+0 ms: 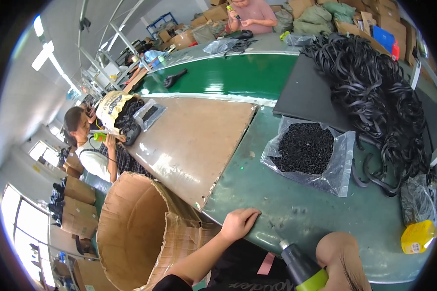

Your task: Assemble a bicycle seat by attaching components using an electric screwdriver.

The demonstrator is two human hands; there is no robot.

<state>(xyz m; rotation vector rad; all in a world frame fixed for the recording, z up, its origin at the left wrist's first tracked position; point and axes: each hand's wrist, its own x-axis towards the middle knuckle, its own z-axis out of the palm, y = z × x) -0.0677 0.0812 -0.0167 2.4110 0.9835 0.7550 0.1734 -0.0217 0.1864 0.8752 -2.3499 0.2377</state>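
Observation:
My left hand [240, 223] rests at the near edge of the green tabletop [238, 189], its fingers folded together and no object showing in them. On the right, my right hand [336, 252] is bent at the wrist and grips a black and yellow-green electric screwdriver [301, 266]. Its metal tip points up toward the table edge. The lower frame edge cuts off part of the tool and of that hand's fingers. Beyond my hands lies an open clear plastic bag [344, 167] with a heap of small black screw-like pieces [306, 148] on it.
Long black curved strips [369, 92] are piled at the right, some on a dark board [306, 92]. A yellow container [416, 236] stands at the right edge. An open cardboard box [131, 233] stands left of me. Co-workers [94, 150] work beside a green conveyor belt [223, 72].

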